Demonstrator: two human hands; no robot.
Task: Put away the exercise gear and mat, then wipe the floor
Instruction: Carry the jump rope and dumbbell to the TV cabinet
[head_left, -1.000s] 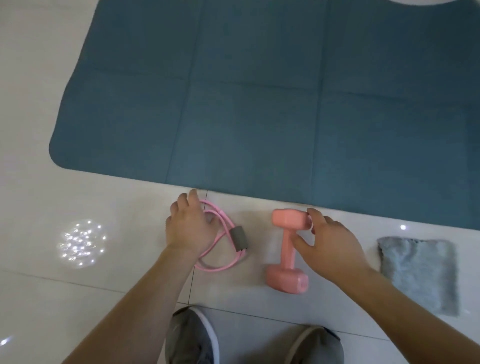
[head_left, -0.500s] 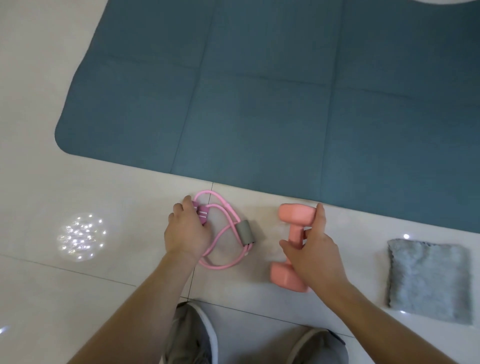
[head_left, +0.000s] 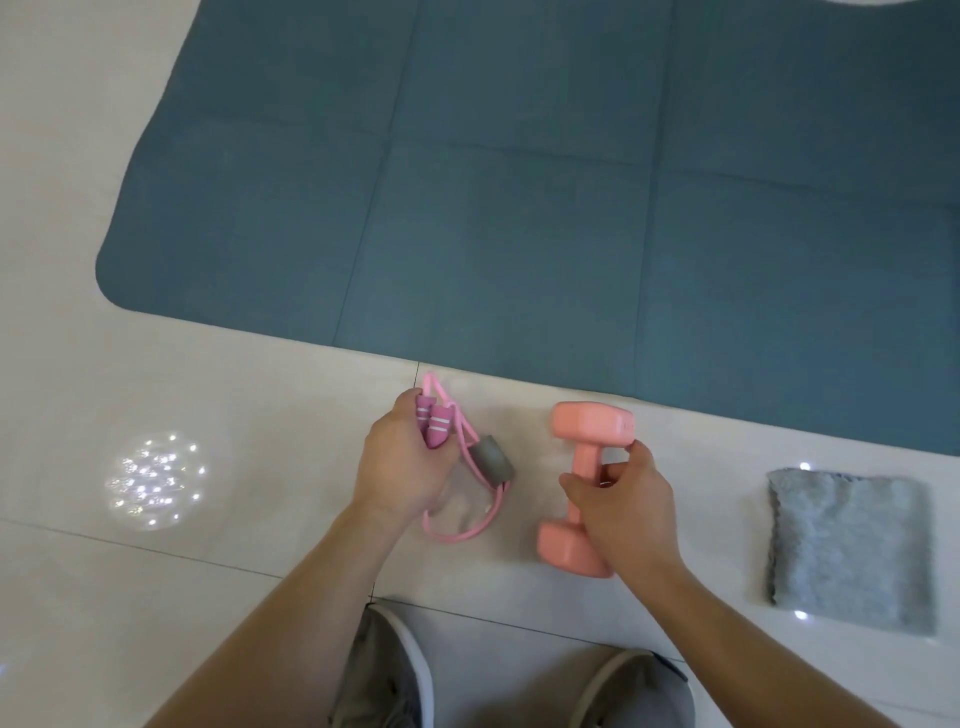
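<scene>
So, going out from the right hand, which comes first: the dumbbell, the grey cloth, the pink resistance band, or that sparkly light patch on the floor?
From the right hand:
1. Dumbbell: in its grip.
2. Resistance band and grey cloth: either side, too close to call.
3. Light patch: far left on the floor tiles.

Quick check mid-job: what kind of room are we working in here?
Likely a home workout spot: a blue exercise mat spread on glossy pale floor tiles, with a pink dumbbell and pink resistance band in hand.
</scene>
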